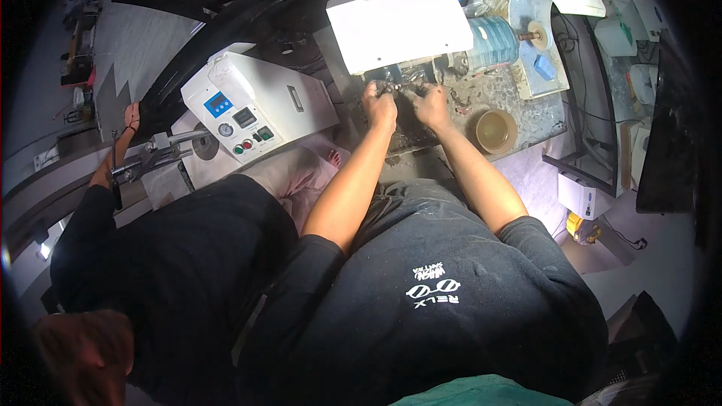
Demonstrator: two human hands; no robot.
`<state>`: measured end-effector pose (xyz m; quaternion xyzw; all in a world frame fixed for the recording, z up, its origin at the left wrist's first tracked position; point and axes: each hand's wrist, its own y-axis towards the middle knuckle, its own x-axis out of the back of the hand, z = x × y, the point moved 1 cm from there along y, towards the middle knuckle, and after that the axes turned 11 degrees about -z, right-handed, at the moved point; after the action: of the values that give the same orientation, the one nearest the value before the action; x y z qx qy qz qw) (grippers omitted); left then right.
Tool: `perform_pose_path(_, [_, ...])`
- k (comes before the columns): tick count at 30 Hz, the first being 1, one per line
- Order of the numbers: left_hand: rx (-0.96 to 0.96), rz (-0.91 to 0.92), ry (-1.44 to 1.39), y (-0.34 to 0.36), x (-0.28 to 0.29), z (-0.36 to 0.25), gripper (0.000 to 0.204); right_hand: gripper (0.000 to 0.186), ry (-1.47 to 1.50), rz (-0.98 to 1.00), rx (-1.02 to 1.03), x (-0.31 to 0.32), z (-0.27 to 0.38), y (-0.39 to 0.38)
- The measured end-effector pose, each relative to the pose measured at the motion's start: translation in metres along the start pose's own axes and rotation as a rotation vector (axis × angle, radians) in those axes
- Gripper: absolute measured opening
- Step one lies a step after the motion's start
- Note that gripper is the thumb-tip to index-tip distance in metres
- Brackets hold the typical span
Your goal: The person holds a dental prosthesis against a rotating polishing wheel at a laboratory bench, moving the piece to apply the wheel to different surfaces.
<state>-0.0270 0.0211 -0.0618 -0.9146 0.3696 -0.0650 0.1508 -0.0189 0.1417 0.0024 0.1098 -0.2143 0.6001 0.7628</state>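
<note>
I have both arms stretched out to the smooth white, box-shaped hood (398, 24), my hands close together just under its near edge. My left hand (381, 108) is curled, its fingertips dark with grime, below the hood's left half; my right hand (432, 108) is curled as well, below its middle. A small shiny spot shows between the fingertips, but I cannot tell what it is, how far either grip is closed, or whether either hand holds anything.

The dirty grey worktop (538, 120) spreads beneath and to the right of the hood. Nearer me than the hood, to its right, sits a round brown bowl (514, 135). Just beside the hood's right end lies a clear bluish plastic bottle (492, 41). Left of the hood stands a white metal control box (259, 84) with a blue display (218, 104). Farther left, a co-worker's hand (131, 116) is raised.
</note>
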Motion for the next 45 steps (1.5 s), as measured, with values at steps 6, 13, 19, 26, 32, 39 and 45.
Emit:
perform_pose_path(6, [-0.002,0.121,0.247,-0.006,-0.004,-0.037,0.015,0.021,0.000,-0.063,-0.057,-0.008,-0.008,0.003])
perform_pose_path(13, [0.025,0.061,0.251,0.019,-0.004,-0.014,0.011,0.020,-0.003,-0.078,0.002,-0.013,0.010,-0.001])
perform_pose_path(19, [-0.096,0.012,0.312,0.016,-0.010,-0.005,0.012,0.020,-0.028,-0.076,-0.011,-0.007,0.009,0.001])
perform_pose_path(26, [-0.154,0.016,0.243,0.007,-0.002,-0.001,0.016,0.020,0.098,-0.079,0.024,-0.014,-0.015,0.002])
perform_pose_path(32, [0.072,0.142,-0.037,-0.018,0.001,-0.018,0.023,0.021,0.032,-0.087,0.016,-0.001,-0.012,-0.002])
perform_pose_path(39, [0.119,0.222,-0.167,-0.024,0.003,-0.029,0.021,0.019,0.088,-0.099,0.063,-0.004,-0.019,-0.001])
perform_pose_path(45, [0.387,0.087,-0.292,-0.035,-0.001,-0.028,0.024,0.020,-0.038,-0.068,0.013,0.006,-0.004,0.003])
